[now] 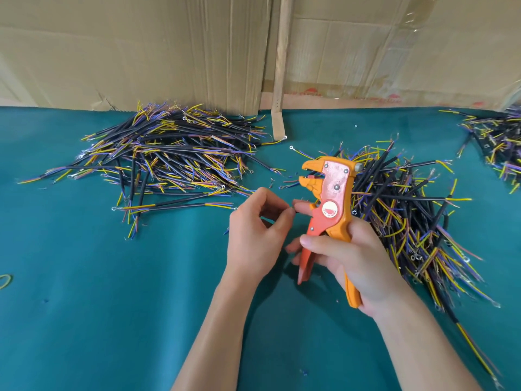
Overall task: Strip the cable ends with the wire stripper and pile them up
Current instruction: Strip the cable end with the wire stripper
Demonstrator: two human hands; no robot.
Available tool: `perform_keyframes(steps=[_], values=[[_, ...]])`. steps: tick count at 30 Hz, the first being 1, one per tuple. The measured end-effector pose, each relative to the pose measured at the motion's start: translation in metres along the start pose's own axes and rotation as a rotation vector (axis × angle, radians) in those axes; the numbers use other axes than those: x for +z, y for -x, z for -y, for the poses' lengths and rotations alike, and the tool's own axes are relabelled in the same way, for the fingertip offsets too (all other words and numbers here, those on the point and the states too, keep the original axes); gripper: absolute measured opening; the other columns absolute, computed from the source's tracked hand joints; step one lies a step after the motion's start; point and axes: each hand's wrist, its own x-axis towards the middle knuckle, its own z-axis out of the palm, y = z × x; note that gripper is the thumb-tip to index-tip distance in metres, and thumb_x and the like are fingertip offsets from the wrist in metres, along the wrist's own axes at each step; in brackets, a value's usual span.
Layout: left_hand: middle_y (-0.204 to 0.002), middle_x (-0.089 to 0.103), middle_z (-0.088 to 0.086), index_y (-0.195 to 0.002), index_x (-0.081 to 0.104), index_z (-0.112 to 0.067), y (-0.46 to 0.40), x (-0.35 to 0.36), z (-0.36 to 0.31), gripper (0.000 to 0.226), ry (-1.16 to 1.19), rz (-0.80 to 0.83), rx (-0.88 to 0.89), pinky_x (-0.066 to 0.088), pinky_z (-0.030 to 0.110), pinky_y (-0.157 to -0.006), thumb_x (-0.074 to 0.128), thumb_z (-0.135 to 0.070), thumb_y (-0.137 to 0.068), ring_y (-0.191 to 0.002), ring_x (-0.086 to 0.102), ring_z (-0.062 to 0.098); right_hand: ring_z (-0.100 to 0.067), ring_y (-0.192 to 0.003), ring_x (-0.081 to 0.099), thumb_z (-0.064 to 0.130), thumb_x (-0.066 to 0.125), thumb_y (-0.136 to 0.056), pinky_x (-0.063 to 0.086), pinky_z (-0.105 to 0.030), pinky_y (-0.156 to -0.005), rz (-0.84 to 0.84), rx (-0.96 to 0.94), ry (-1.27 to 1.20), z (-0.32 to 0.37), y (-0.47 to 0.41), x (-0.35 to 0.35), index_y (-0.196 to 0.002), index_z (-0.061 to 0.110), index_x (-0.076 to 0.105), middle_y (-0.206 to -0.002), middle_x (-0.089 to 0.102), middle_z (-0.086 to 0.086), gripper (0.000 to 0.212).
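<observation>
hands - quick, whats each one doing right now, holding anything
Left hand: fingers pinched on something small and dark at the fingertips; what it is cannot be told.
Right hand: gripping the handles of the orange wire stripper.

orange wire stripper (332,204) — upright, jaws apart | black cable piles — left (169,156), right (408,210)

left hand (255,232): fingertips pinched, grip closed | right hand (348,259): grip curled round a handle
</observation>
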Motion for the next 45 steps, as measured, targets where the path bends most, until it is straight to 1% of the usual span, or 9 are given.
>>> perform_keyframes(steps=[6, 11, 19, 26, 32, 35, 38, 42, 45], values=[[-0.069, 0.069, -0.002, -0.078, 0.063, -0.015, -0.003, 0.001, -0.001, 0.015, 0.129, -0.043, -0.111, 0.043, 0.017, -0.057, 0.071, -0.007, -0.088, -0.058, 0.058, 0.010, -0.037, -0.082, 0.067, 0.004, 0.070, -0.080, 0.056, -0.046, -0.071, 0.096, 0.013, -0.134, 0.000, 0.000, 0.002, -0.131, 0.013, 0.068, -0.115, 0.063, -0.038, 0.052], [-0.065, 0.067, 0.003, -0.082, 0.064, -0.018, -0.005, -0.002, 0.001, 0.016, 0.250, -0.011, -0.210, 0.041, 0.021, -0.050, 0.065, -0.008, -0.093, -0.048, 0.052, 0.016, -0.037, -0.079, 0.064, 0.003, 0.067, -0.083, 0.055, -0.049, -0.074, 0.176, 0.004, -0.226, 0.001, 0.000, 0.001, -0.132, 0.007, 0.066, -0.102, 0.059, -0.034, 0.049], [-0.088, 0.068, -0.014, -0.088, 0.075, -0.025, -0.002, -0.002, 0.000, 0.012, 0.039, 0.093, -0.046, 0.043, 0.018, -0.067, 0.071, -0.014, -0.091, -0.066, 0.055, 0.007, -0.034, -0.081, 0.065, 0.009, 0.070, -0.079, 0.056, -0.047, -0.073, 0.158, -0.021, -0.255, 0.003, 0.000, -0.002, -0.135, 0.006, 0.064, -0.116, 0.066, -0.024, 0.056], [-0.081, 0.076, -0.006, -0.092, 0.077, -0.014, -0.003, 0.001, -0.002, 0.007, 0.096, 0.064, -0.093, 0.051, 0.024, -0.072, 0.070, -0.013, -0.093, -0.074, 0.066, 0.011, -0.037, -0.085, 0.068, 0.006, 0.067, -0.081, 0.057, -0.045, -0.072, 0.129, -0.059, -0.170, 0.001, -0.001, -0.002, -0.136, 0.009, 0.062, -0.138, 0.065, -0.006, 0.056], [-0.081, 0.077, 0.000, -0.091, 0.079, -0.015, -0.004, -0.001, 0.002, 0.008, 0.193, -0.033, -0.188, 0.055, 0.037, -0.076, 0.072, -0.012, -0.091, -0.081, 0.070, 0.026, -0.041, -0.088, 0.070, 0.016, 0.080, -0.070, 0.056, -0.045, -0.067, 0.100, -0.002, -0.056, -0.004, 0.000, 0.004, -0.133, 0.021, 0.068, -0.103, 0.069, -0.023, 0.064], [-0.083, 0.078, -0.005, -0.093, 0.081, -0.018, -0.004, -0.001, 0.004, 0.014, 0.250, -0.017, -0.232, 0.054, 0.023, -0.068, 0.068, -0.011, -0.092, -0.075, 0.071, 0.012, -0.042, -0.087, 0.069, 0.012, 0.079, -0.073, 0.056, -0.046, -0.068, 0.113, 0.011, -0.088, -0.005, 0.000, 0.007, -0.134, 0.018, 0.067, -0.111, 0.069, -0.022, 0.063], [-0.084, 0.076, -0.009, -0.102, 0.080, -0.013, -0.005, -0.001, 0.005, 0.017, 0.361, -0.010, -0.283, 0.039, 0.006, -0.053, 0.066, -0.008, -0.093, -0.053, 0.054, -0.007, -0.042, -0.088, 0.069, 0.004, 0.069, -0.080, 0.056, -0.049, -0.071, 0.149, 0.003, -0.147, -0.005, 0.000, 0.010, -0.138, 0.010, 0.062, -0.130, 0.068, -0.013, 0.058], [-0.070, 0.070, -0.016, -0.107, 0.079, -0.010, -0.005, -0.001, 0.004, 0.018, 0.364, -0.045, -0.271, 0.038, 0.004, -0.052, 0.066, -0.007, -0.095, -0.050, 0.052, -0.008, -0.042, -0.088, 0.069, 0.004, 0.066, -0.082, 0.057, -0.049, -0.072, 0.176, 0.015, -0.187, -0.002, 0.001, 0.011, -0.140, 0.005, 0.058, -0.139, 0.064, -0.006, 0.058], [-0.074, 0.072, -0.011, -0.104, 0.080, -0.014, -0.004, 0.000, 0.000, 0.017, 0.162, -0.115, -0.139, 0.045, 0.014, -0.060, 0.068, -0.008, -0.093, -0.060, 0.058, 0.000, -0.042, -0.087, 0.070, 0.005, 0.067, -0.079, 0.058, -0.048, -0.070, 0.168, 0.050, -0.252, 0.002, 0.000, 0.010, -0.133, 0.006, 0.065, -0.138, 0.055, -0.023, 0.053]])
